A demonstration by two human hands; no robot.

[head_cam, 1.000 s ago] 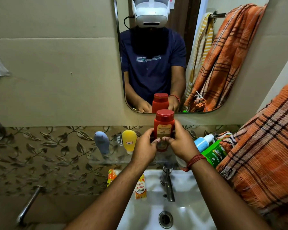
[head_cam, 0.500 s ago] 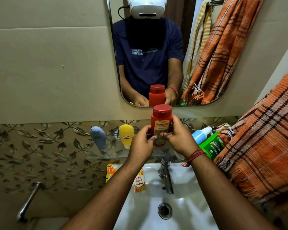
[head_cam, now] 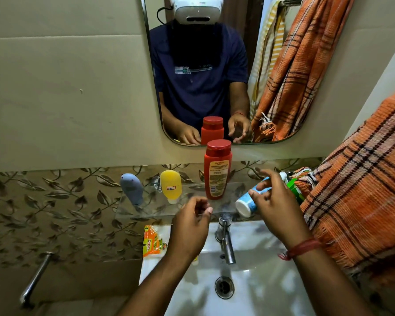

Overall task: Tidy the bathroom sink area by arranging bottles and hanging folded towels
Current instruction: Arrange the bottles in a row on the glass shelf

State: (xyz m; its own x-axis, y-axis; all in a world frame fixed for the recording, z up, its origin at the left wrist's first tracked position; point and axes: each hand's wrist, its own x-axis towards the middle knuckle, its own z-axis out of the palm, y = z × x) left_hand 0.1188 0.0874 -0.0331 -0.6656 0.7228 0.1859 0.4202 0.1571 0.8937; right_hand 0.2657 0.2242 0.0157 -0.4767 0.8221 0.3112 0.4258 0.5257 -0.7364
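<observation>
2 bare hands hover above a white sink (head_cam: 255,290) in a small bathroom, both now clear of the red bottle (head_cam: 217,169) they clasped half a second ago. Nearest the camera, the basin's drain and chrome tap (head_cam: 225,238) sit between the forearms, with an orange sachet (head_cam: 151,241) on the rim at left. The left hand (head_cam: 189,226) hangs just before the glass shelf (head_cam: 146,209), fingers loosely curled and holding nothing. The right hand (head_cam: 276,201), a red thread at its wrist, is spread with relaxed fingers over a blue-and-white bottle (head_cam: 246,202) that lies tipped on its side at the shelf's right end; whether the fingertips touch it cannot be told. Beside that bottle a green pack (head_cam: 294,189) pokes out from under an orange checked towel (head_cam: 356,201) draped at right. On the shelf, the red bottle stands upright on its own near the middle, label toward the camera, with 1 yellow tube (head_cam: 171,185) and 1 grey tube (head_cam: 131,189) standing cap-down well to its left. Behind, the mirror (head_cam: 306,124) repeats the bottle, both open hands and a second view of towels on a rail. With the release, 1 bottle appears placed; the toppled blue one looks the likely next job, and the towel at right is not yet folded.
</observation>
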